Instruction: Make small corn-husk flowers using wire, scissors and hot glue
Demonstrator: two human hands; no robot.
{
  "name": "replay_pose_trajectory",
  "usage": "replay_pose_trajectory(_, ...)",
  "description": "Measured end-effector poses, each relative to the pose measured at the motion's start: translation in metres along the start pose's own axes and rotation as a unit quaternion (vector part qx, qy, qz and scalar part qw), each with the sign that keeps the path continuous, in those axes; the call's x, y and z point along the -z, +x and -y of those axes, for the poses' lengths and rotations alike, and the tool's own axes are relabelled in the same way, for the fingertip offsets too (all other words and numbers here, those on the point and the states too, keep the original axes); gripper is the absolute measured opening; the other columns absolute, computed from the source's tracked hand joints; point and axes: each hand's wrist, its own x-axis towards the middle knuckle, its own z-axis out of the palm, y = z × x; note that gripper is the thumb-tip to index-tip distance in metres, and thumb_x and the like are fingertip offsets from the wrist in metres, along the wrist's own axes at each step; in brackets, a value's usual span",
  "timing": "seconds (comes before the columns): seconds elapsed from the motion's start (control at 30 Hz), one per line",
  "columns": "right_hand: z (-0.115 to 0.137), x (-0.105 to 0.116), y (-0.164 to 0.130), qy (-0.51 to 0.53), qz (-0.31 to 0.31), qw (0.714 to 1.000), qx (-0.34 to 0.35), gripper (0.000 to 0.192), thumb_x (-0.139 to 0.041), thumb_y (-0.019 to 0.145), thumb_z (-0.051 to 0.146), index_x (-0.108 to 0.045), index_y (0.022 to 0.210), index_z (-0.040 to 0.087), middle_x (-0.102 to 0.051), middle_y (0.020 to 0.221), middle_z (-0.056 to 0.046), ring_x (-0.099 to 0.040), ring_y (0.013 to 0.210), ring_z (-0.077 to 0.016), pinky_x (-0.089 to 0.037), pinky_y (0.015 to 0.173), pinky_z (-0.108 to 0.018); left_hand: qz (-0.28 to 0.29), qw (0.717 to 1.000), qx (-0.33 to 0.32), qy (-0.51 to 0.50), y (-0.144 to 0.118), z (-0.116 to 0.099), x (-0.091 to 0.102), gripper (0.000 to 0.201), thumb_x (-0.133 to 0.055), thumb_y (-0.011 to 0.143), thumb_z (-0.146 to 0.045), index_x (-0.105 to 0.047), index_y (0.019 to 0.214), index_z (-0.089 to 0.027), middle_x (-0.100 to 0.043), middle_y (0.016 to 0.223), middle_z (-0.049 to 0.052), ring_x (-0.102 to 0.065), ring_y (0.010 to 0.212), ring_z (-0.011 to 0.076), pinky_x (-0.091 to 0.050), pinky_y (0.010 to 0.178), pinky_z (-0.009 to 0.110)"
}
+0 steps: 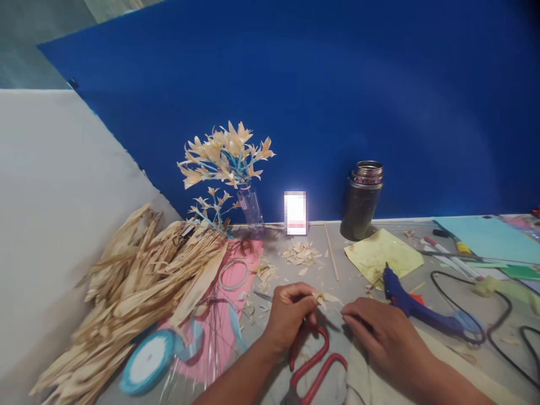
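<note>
Between the thumb and fingers of my left hand point(293, 309) is a small pale husk flower point(327, 298), its petals pointing right. My right hand point(375, 323) is beside the petal tips, fingers pressed together; whether anything is in them is hidden. Red-handled scissors point(314, 371) lie on the table just below and between my hands. Beyond the flower are a loose pile of cut husk petals point(301, 253) and a thin wooden stick point(332, 253). A blue glue gun point(422, 312) lies to the right of my right hand.
Dried corn husks point(147, 275) heap at left, near a blue ribbon spool point(147, 363) and pink paper point(211, 349). Behind stand a glass vase point(251, 211) of husk flowers, a bright phone-like screen point(296, 214) and a dark flask point(361, 202). A black cord point(502, 312) winds at right.
</note>
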Motion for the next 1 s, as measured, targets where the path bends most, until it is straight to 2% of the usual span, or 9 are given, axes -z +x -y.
replay_pose_trajectory(0.1, -0.001, -0.001, -0.001, -0.010, 0.013, 1.000, 0.003, 0.026, -0.047, 0.103, 0.028, -0.068, 0.090, 0.022, -0.072, 0.079, -0.005, -0.068, 0.070, -0.0190, -0.046, 0.065, -0.030, -0.009, 1.000, 0.012, -0.012, 0.003, 0.004, 0.002, 0.021, -0.083, 0.062, -0.033, -0.074, 0.067, -0.014, -0.057, 0.042, -0.001, -0.043, 0.035, 0.0074, -0.028, 0.041, 0.020)
replay_pose_trajectory(0.2, 0.000, 0.001, 0.000, -0.020, 0.011, 1.000, 0.014, 0.027, -0.046, 0.104, 0.029, -0.068, 0.089, 0.022, -0.072, 0.078, -0.005, -0.067, 0.070, -0.0195, -0.045, 0.064, -0.030, -0.011, 0.999, 0.005, -0.033, 0.004, 0.007, 0.002, 0.028, -0.087, 0.058, -0.036, -0.073, 0.067, -0.013, -0.065, 0.052, 0.001, -0.046, 0.036, 0.0070, -0.027, 0.041, 0.020)
replay_pose_trajectory(0.4, -0.002, 0.007, 0.002, -0.038, -0.022, 0.999, -0.002, 0.027, -0.046, 0.104, 0.031, -0.068, 0.090, 0.022, -0.074, 0.082, -0.005, -0.069, 0.074, -0.0206, -0.046, 0.069, -0.032, 0.021, 0.992, 0.004, -0.124, 0.000, 0.006, -0.006, 0.039, -0.091, 0.057, -0.042, -0.068, 0.066, -0.012, -0.071, 0.068, 0.004, -0.047, 0.038, 0.0045, -0.029, 0.041, 0.020)
replay_pose_trajectory(0.63, -0.010, 0.005, 0.004, -0.066, -0.010, 0.998, 0.001, 0.028, -0.046, 0.104, 0.031, -0.067, 0.088, 0.022, -0.074, 0.081, -0.004, -0.069, 0.075, -0.0212, -0.047, 0.069, -0.032, 0.017, 0.995, -0.037, -0.092, -0.003, 0.002, -0.007, 0.036, -0.089, 0.061, -0.040, -0.067, 0.069, -0.013, -0.072, 0.071, 0.003, -0.046, 0.040, 0.0036, -0.029, 0.043, 0.019)
replay_pose_trajectory(0.87, -0.012, 0.006, 0.005, -0.050, -0.008, 0.999, -0.007, 0.027, -0.048, 0.102, 0.032, -0.069, 0.089, 0.023, -0.075, 0.083, -0.005, -0.071, 0.076, -0.0215, -0.049, 0.071, -0.032, -0.013, 0.997, -0.032, -0.067, 0.001, 0.005, -0.004, 0.043, -0.090, 0.057, -0.047, -0.069, 0.074, -0.014, -0.066, 0.063, 0.000, -0.046, 0.040, 0.0054, -0.027, 0.041, 0.020)
replay_pose_trajectory(0.93, -0.014, 0.006, 0.005, -0.054, -0.004, 0.998, -0.013, 0.028, -0.047, 0.102, 0.032, -0.069, 0.088, 0.022, -0.075, 0.083, -0.005, -0.071, 0.075, -0.0216, -0.049, 0.070, -0.032, -0.016, 0.997, -0.028, -0.076, 0.002, -0.002, -0.003, 0.043, -0.091, 0.056, -0.047, -0.068, 0.072, -0.014, -0.063, 0.058, -0.002, -0.046, 0.040, 0.0056, -0.029, 0.042, 0.019)
replay_pose_trajectory(1.0, -0.017, 0.006, 0.005, -0.059, -0.005, 0.998, -0.025, 0.029, -0.047, 0.102, 0.032, -0.069, 0.087, 0.023, -0.076, 0.083, -0.005, -0.071, 0.074, -0.0216, -0.050, 0.069, -0.032, -0.034, 0.994, -0.043, -0.096, 0.001, -0.024, 0.004, 0.041, -0.092, 0.055, -0.043, -0.066, 0.069, -0.015, -0.062, 0.057, -0.002, -0.047, 0.043, 0.0060, -0.034, 0.044, 0.019)
